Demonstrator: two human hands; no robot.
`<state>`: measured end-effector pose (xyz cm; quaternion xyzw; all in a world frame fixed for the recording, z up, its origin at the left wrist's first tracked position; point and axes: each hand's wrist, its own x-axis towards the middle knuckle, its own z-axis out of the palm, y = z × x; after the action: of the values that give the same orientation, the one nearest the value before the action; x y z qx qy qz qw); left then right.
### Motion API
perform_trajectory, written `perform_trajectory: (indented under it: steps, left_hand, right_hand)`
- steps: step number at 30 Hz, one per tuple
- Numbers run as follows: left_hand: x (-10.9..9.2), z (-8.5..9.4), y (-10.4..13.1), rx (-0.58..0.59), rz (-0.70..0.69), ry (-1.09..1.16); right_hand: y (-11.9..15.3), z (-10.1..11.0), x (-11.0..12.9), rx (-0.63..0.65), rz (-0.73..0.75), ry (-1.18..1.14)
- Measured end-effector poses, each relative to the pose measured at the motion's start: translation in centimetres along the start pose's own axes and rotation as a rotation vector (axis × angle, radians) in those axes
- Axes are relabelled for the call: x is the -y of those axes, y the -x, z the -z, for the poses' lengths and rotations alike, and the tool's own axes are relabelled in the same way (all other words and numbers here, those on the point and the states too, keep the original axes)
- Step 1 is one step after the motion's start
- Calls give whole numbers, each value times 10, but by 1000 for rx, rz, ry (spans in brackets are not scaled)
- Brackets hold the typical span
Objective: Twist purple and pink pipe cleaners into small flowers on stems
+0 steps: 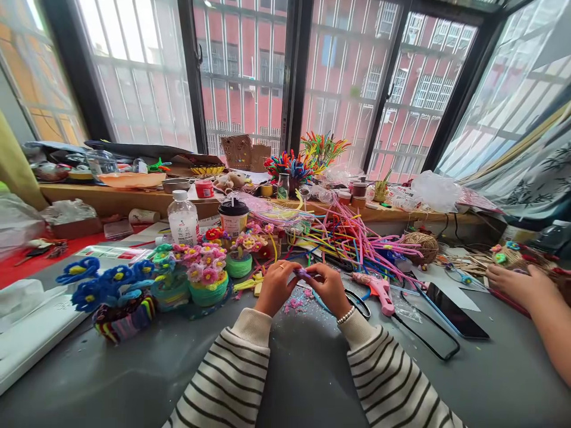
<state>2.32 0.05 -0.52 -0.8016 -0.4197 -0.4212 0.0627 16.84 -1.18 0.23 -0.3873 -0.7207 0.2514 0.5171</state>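
My left hand [277,286] and my right hand [329,288] meet over the middle of the grey table, fingertips pinched on a small purple piece [304,273] that looks like fuzzy pipe cleaner. The fingers partly cover it. Beneath them lie pink fuzzy scraps [294,304]. A pink glue gun [381,291] rests just right of my right hand, beside black-handled scissors [360,304]. Left of my left hand stand small green pots with pink fuzzy flowers [209,291].
Blue flowers in a striped pot [125,318], a bottle [182,220] and a lidded cup [234,219] stand left. Pipe cleaners [352,232] heap behind my hands. A phone [457,312] lies right, near another person's hand [520,288]. A white case [35,339] sits far left.
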Motion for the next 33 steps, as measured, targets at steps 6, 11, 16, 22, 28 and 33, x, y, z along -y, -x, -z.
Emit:
perform_trajectory:
  steps: [6,11,16,22,28,33]
  left_hand:
    - [1,4,-2,-37,-23,6]
    - [-1,7,0,-74,-6,18]
    - [-1,7,0,-174,-6,99]
    - [-1,19,-14,-389,180,429]
    - [-10,41,-24,-409,493,989]
    - [-15,37,-22,-122,630,1104]
  right_hand:
    - [3,7,7,-62,23,-26]
    - [5,20,8,-168,-15,-27]
    - [3,21,-8,-87,-10,192]
    - [2,14,-16,-36,67,321]
    - [3,12,-6,-72,-1,203]
    - [-4,6,8,-21,-134,-206]
